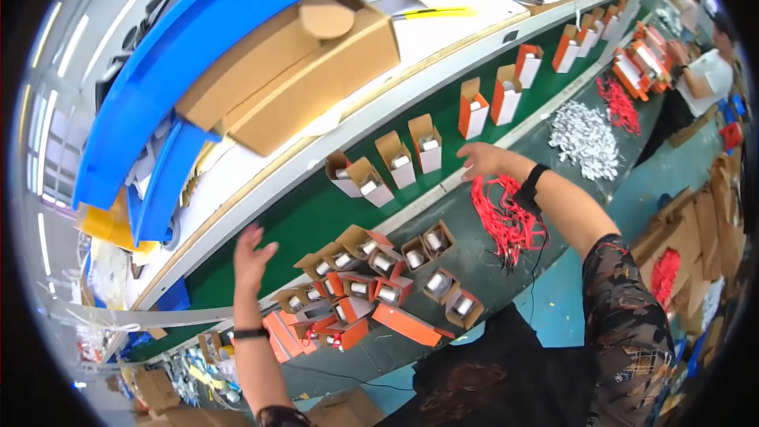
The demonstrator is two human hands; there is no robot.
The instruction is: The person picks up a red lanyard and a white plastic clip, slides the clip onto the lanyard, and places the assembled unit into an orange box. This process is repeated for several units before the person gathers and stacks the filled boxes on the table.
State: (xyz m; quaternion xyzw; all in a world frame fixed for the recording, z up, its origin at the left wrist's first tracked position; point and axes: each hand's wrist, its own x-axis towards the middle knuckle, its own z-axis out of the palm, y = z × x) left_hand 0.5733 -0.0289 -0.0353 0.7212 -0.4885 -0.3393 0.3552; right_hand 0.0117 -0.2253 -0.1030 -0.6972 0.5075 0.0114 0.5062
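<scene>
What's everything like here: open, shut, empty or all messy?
Left hand: open, empty.
Right hand: partly open, nothing seen in it.
Boxes on green belt: standing, tops open.
Boxes on table: bunched, many open.
Long orange box: lying down, looks shut.
Red cords: tangled heap.
White pieces: loose pile.

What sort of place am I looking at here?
Probably a factory packing line: open boxes stand on what looks like a green conveyor, red cords lie heaped beside it, and another person is farther along.
</scene>
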